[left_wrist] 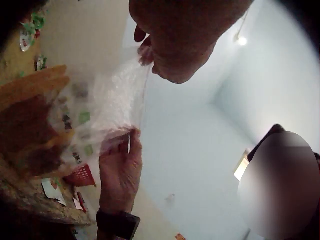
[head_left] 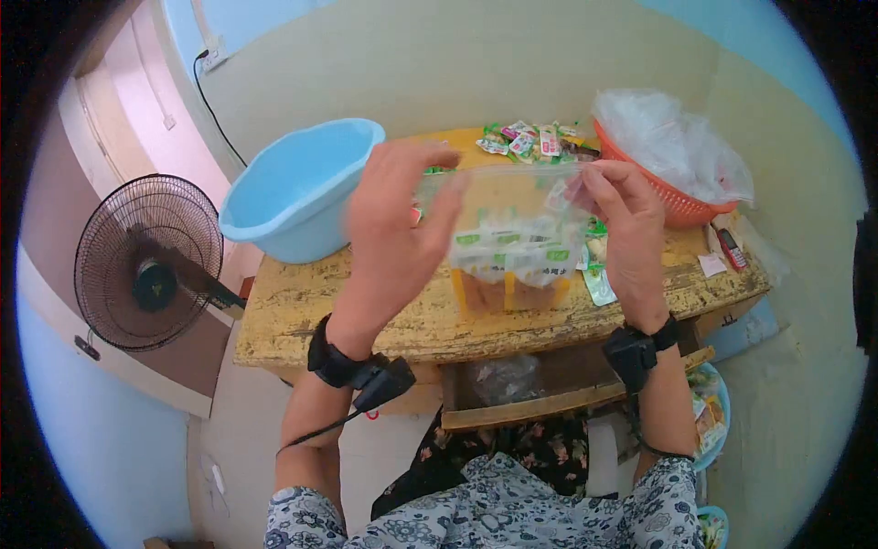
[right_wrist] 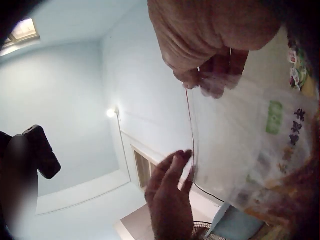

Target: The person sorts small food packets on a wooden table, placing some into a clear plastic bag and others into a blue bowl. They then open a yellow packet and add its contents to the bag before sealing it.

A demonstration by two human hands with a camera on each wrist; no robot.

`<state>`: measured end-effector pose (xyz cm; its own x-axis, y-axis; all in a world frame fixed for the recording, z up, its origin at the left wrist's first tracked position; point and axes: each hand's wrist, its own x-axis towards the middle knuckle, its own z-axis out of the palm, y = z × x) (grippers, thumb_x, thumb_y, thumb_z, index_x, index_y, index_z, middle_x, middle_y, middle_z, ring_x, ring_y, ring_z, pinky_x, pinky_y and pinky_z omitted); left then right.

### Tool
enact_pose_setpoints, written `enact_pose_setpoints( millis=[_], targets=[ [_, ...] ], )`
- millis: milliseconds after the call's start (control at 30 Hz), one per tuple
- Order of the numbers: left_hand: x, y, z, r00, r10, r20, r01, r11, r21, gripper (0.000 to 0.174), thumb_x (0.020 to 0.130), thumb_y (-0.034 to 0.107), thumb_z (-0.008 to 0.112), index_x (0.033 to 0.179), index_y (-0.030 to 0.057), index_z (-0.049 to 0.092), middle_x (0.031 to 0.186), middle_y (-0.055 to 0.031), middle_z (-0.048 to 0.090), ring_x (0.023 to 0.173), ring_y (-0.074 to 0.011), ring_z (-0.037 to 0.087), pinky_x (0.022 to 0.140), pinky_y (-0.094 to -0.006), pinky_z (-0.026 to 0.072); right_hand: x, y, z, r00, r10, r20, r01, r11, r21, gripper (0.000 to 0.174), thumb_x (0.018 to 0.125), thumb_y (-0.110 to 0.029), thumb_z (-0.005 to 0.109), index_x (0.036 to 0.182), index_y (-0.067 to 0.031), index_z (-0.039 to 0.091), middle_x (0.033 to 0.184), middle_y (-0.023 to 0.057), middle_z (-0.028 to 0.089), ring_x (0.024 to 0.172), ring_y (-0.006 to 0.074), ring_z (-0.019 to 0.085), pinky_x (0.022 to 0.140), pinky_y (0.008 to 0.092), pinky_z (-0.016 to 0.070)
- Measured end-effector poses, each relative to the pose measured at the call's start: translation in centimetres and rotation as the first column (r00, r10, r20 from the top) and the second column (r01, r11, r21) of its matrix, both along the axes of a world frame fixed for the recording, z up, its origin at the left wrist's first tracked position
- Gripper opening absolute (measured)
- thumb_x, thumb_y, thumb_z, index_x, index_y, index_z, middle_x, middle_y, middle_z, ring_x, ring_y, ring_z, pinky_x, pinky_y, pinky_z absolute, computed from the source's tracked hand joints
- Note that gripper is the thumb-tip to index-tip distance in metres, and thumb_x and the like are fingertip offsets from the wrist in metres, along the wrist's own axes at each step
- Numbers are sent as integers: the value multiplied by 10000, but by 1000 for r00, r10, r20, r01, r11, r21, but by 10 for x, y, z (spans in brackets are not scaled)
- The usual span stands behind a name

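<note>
A clear plastic bag with green and dark print hangs upright above the table, orange-brown contents in its lower part. At its top right corner the right hand pinches the film between thumb and fingers. The left hand, slightly blurred, is at the top left corner, thumb and forefinger apart in the head view. In the left wrist view, the left hand's fingertips hold the bag's edge. The right wrist view has the right hand gripping the bag near its red-lined top edge.
Small packets lie at the back of the worn yellow table. A blue basin stands left, near a fan. At right are a red basket with plastic bags and a phone. The drawer is pulled out.
</note>
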<state>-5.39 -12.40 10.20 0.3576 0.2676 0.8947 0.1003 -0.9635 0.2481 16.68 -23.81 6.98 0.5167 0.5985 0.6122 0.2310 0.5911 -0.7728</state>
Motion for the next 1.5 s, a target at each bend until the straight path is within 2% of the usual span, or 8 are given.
enact_pose_setpoints(
  millis=[67, 467, 867, 967, 1067, 1167, 1267, 1500],
  targets=[
    [16, -9, 19, 993, 82, -84, -54, 954, 296, 202, 840, 64, 715, 1027, -4, 679, 1158, -137, 678, 1196, -378, 596, 1000, -484, 485, -3, 0, 2, 1000, -13, 7, 13, 1000, -5, 124, 995, -106, 658, 1052, 0, 690, 966, 50, 723, 896, 118, 688, 854, 276, 560],
    [70, -9, 23, 937, 64, -344, 78, 920, 384, 128, 911, 111, 632, 992, 13, 618, 1275, -191, 595, 1351, -439, 444, 1131, -502, 374, -1, -4, 1, 1000, -3, 8, 2, 999, 32, 115, 992, -79, 656, 1058, 10, 689, 1003, 46, 701, 915, 118, 687, 863, 280, 578],
    [-1, 14, 23, 914, 131, -384, -65, 982, 180, 143, 938, 129, 636, 1015, 31, 565, 998, -188, 617, 983, -404, 574, 855, -461, 465, 0, -8, 0, 987, -95, 128, 96, 995, -1, 131, 1012, -122, 641, 1034, 0, 686, 989, 40, 698, 921, 133, 690, 879, 303, 588],
    [-11, 15, 17, 915, 77, -397, -85, 996, -1, 133, 990, 142, 612, 1029, 25, 562, 960, -144, 649, 900, -311, 631, 782, -396, 494, -2, -7, -1, 998, -33, 51, 34, 999, -17, 143, 1029, -139, 615, 1055, -3, 650, 979, 50, 706, 914, 145, 695, 877, 319, 586],
    [-12, 11, 14, 934, -280, -221, 137, 854, -503, 150, 1024, 128, 547, 1005, -16, 512, 933, -132, 662, 983, -282, 666, 803, -425, 518, -9, -5, -3, 1000, -9, 12, 9, 1000, 25, 140, 1054, -145, 565, 1077, -9, 586, 965, 57, 686, 888, 155, 705, 830, 312, 588],
    [-11, 19, 0, 941, -296, -163, 185, 855, -484, 136, 1059, 123, 494, 1040, -11, 478, 948, -131, 663, 929, -212, 702, 747, -369, 557, -15, -10, -2, 1000, -1, -15, 0, 998, -61, 159, 1084, -175, 499, 1079, -24, 546, 1046, 79, 679, 939, 180, 723, 846, 335, 590],
    [-5, 10, -9, 929, -367, 52, 312, 697, -646, 121, 1069, 114, 473, 1083, -5, 456, 916, -142, 657, 799, -189, 709, 665, -316, 569, -15, -8, -6, 965, -151, 216, 164, 985, -46, 143, 1085, -157, 483, 1060, -21, 518, 903, 70, 616, 826, 161, 714, 666, 295, 596],
    [6, 19, -36, 941, -328, 77, 300, 710, -638, 109, 1056, 110, 491, 1096, 9, 504, 825, -88, 638, 649, -116, 637, 558, -265, 513, -6, -4, -6, 956, -142, 258, 189, 968, -166, 107, 1052, -128, 523, 1038, -24, 544, 781, 47, 601, 625, 99, 618, 478, 252, 488]
  ],
)
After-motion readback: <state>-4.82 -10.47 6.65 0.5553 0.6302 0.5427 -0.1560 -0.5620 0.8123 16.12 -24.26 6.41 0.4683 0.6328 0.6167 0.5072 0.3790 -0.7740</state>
